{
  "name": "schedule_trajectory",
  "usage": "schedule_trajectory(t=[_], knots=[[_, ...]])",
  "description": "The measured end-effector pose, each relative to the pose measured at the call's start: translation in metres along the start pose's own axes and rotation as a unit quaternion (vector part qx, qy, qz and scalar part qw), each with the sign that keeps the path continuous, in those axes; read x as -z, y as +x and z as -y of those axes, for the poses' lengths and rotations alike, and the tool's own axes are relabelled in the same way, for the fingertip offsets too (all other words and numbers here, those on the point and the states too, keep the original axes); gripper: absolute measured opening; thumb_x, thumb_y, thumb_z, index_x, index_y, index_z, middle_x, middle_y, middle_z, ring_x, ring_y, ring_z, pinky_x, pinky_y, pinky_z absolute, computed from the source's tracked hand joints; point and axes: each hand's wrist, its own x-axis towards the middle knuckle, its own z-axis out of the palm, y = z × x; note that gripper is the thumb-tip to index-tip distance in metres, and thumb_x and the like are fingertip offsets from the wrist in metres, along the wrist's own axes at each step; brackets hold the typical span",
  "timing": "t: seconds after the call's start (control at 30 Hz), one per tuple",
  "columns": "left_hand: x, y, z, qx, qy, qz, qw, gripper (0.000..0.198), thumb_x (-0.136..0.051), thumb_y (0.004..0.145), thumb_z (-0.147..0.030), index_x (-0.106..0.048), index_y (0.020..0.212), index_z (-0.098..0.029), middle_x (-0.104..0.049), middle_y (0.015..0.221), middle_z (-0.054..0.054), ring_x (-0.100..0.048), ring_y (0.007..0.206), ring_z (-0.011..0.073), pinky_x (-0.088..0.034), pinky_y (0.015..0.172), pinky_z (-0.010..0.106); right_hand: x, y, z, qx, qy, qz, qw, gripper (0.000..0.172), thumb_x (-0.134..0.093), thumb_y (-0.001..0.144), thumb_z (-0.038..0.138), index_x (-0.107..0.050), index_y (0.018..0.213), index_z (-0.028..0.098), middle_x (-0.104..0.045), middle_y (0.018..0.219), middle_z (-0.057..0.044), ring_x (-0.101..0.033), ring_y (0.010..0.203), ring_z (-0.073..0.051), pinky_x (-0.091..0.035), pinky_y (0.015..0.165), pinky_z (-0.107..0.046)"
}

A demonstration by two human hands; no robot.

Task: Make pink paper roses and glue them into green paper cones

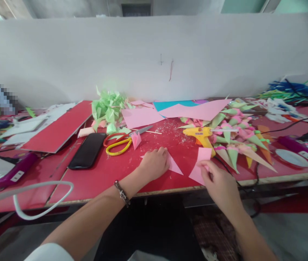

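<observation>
My left hand has its fingers curled down onto a piece of pink paper on the red tabletop. A pointed corner of that paper shows to the right of the hand; most of it is hidden beneath. Between thumb and fingers my right hand pinches another pink paper piece, which lies near the table's front edge. Just behind it is a yellow hot glue gun, its nozzle to the right. A small folded pink paper flower stands beyond my left hand, beside scissors with red and yellow handles.
A black phone lies left of the scissors. Green paper pieces and pink sheets are at the back. Pink-and-green paper flowers are heaped at right, near a purple power strip. A white looped tube crosses the front left.
</observation>
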Motion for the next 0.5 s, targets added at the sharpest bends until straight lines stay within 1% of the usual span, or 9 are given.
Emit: schedule_trajectory(t=[0.1,0.17,0.23,0.3,0.33,0.4,0.43,0.47,0.5], knots=[[0.006,0.0,-0.003,0.045,-0.049,-0.015,0.998,0.036,-0.036,0.083,-0.036,-0.055,0.103,-0.012,-0.056,0.099,0.011,-0.059,0.078,0.0215,-0.045,0.06,0.031,0.007,0.005,0.009,0.005,0.095,-0.024,0.995,0.022,-0.039,0.082,0.028,-0.057,0.089,0.018,-0.065,0.076,-0.006,-0.061,0.068,-0.019,-0.041,0.056,-0.025],[0.011,0.0,-0.006,0.068,-0.146,-0.045,0.986,0.038,-0.034,0.084,-0.044,-0.058,0.093,-0.016,-0.057,0.093,0.007,-0.058,0.074,0.0183,-0.043,0.058,0.027,0.006,0.013,0.02,0.025,0.187,-0.008,0.982,0.02,-0.039,0.083,0.027,-0.055,0.092,0.019,-0.065,0.088,-0.006,-0.061,0.078,-0.018,-0.044,0.064,-0.025],[0.015,0.0,-0.006,0.043,-0.276,-0.07,0.958,0.04,-0.031,0.085,-0.046,-0.058,0.084,-0.017,-0.056,0.082,0.003,-0.055,0.07,0.014,-0.04,0.057,0.023,0.001,0.022,0.032,0.048,0.267,0.01,0.962,0.019,-0.04,0.083,0.026,-0.053,0.095,0.02,-0.063,0.094,-0.007,-0.059,0.086,-0.018,-0.045,0.071,-0.026],[0.019,-0.001,-0.002,0.0,-0.378,-0.081,0.922,0.037,-0.035,0.084,-0.043,-0.055,0.073,-0.015,-0.052,0.067,-0.001,-0.049,0.063,0.0108,-0.036,0.054,0.021,-0.007,0.032,0.044,0.059,0.318,0.017,0.946,0.017,-0.042,0.082,0.026,-0.051,0.096,0.02,-0.061,0.097,-0.007,-0.058,0.091,-0.018,-0.045,0.076,-0.028],[0.021,-0.001,0.004,-0.012,-0.411,-0.082,0.908,0.035,-0.037,0.083,-0.041,-0.053,0.069,-0.014,-0.049,0.062,-0.002,-0.046,0.059,0.0099,-0.035,0.053,0.021,-0.012,0.036,0.048,0.06,0.338,0.016,0.939,0.02,-0.043,0.082,0.026,-0.049,0.099,0.02,-0.06,0.098,-0.007,-0.058,0.09,-0.018,-0.046,0.075,-0.028],[0.026,-0.002,0.023,-0.002,-0.441,-0.082,0.894,0.03,-0.042,0.081,-0.037,-0.05,0.064,-0.013,-0.045,0.059,-0.003,-0.042,0.056,0.0089,-0.032,0.051,0.02,-0.021,0.041,0.055,0.049,0.373,-0.005,0.927,0.033,-0.041,0.083,0.029,-0.039,0.114,0.02,-0.059,0.091,-0.006,-0.059,0.079,-0.016,-0.047,0.07,-0.029],[0.028,-0.003,0.036,0.007,-0.444,-0.077,0.893,0.027,-0.044,0.079,-0.035,-0.05,0.063,-0.013,-0.045,0.058,-0.003,-0.042,0.056,0.0088,-0.031,0.051,0.02,-0.024,0.043,0.057,0.045,0.372,-0.009,0.927,0.04,-0.041,0.083,0.031,-0.032,0.121,0.019,-0.059,0.086,-0.005,-0.059,0.073,-0.015,-0.048,0.068,-0.029],[0.031,-0.003,0.051,0.03,-0.437,-0.067,0.896,0.026,-0.047,0.077,-0.033,-0.05,0.061,-0.013,-0.045,0.056,-0.003,-0.041,0.054,0.0085,-0.03,0.05,0.02,-0.028,0.043,0.058,0.045,0.354,-0.005,0.934,0.048,-0.042,0.083,0.033,-0.027,0.125,0.019,-0.058,0.084,-0.004,-0.058,0.071,-0.016,-0.048,0.067,-0.03],[0.034,-0.003,0.067,0.072,-0.439,-0.061,0.893,0.024,-0.05,0.075,-0.032,-0.05,0.059,-0.014,-0.045,0.054,-0.004,-0.04,0.053,0.0082,-0.03,0.049,0.02,-0.031,0.042,0.059,0.053,0.321,0.008,0.946,0.054,-0.045,0.081,0.035,-0.025,0.128,0.018,-0.057,0.085,-0.005,-0.058,0.072,-0.017,-0.048,0.068,-0.032]])
